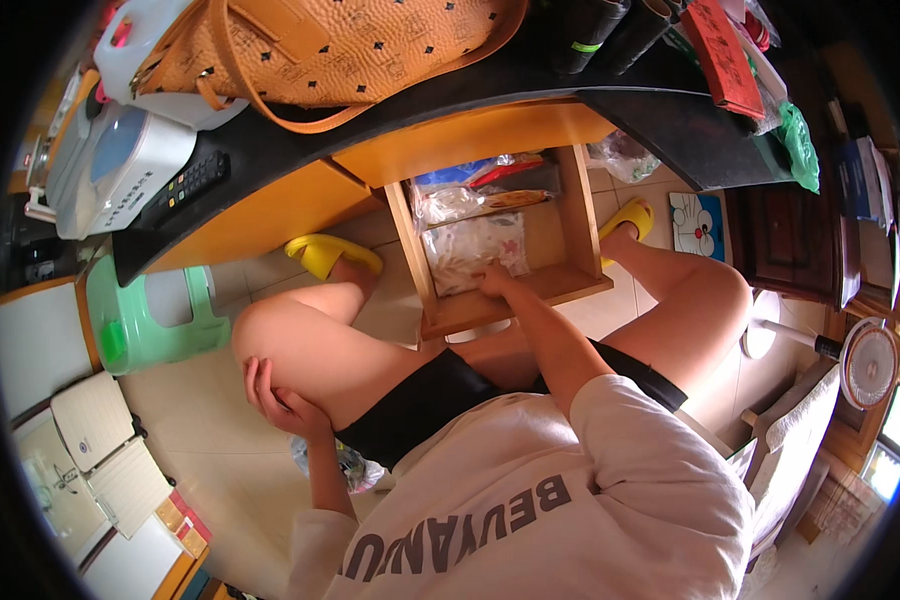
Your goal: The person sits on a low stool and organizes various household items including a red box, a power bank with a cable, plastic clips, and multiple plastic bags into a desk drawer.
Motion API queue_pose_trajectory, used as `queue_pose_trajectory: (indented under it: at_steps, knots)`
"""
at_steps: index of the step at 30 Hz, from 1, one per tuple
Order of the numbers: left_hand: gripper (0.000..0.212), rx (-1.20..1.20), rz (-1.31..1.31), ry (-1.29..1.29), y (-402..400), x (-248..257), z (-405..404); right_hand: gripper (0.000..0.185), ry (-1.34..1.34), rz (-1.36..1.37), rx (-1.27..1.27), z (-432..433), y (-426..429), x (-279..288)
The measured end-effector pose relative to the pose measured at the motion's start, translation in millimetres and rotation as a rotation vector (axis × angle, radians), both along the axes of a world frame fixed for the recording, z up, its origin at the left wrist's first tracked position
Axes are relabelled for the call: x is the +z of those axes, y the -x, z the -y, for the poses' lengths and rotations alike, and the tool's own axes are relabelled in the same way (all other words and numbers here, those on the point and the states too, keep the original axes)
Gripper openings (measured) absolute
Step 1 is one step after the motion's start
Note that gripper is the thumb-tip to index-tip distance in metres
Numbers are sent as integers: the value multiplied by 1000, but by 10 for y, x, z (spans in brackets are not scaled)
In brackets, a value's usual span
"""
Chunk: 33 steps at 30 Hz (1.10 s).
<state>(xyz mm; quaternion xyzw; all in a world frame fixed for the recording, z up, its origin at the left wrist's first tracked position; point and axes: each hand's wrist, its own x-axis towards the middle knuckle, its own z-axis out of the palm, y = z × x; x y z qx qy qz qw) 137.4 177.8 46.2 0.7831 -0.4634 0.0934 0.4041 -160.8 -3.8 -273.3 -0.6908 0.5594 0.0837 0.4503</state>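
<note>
A wooden drawer [570,289] is pulled out from under the black desktop, between my knees. My right hand [497,281] reaches into it, its curled fingers at the near edge of a clear plastic bag with a pale leaf and flower print [469,247]. Whether the fingers pinch the bag or only touch it is hard to see. Behind the bag, plastic-wrapped packets [450,204] in blue, red and black fill the back of the drawer. My left hand [277,394] rests against my left thigh near the knee, holding nothing, fingers apart.
An orange-brown handbag [360,52], a black remote control [191,187], a white box [131,172] and a long red box [724,56] lie on the desktop [412,112]. A green plastic stool [150,337] stands at left. A fan [868,362] is at right.
</note>
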Motion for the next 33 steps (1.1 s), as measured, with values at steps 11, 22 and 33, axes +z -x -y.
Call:
queue_pose_trajectory:
  at_steps: [11, 22, 33]
  knots:
    - [42, -79, 50, 33, 1, -10, 90, 35, 405, -29, 204, 88, 118, 303]
    - [25, -834, 314, 225, 1501, 895, 1861, 33, 528, 553, -53, 151, 1120, 3801]
    - [55, -1160, 409, -16, 3850, 1074, 3809, 28, 1220, 628, -537, 900, 2677, 4580]
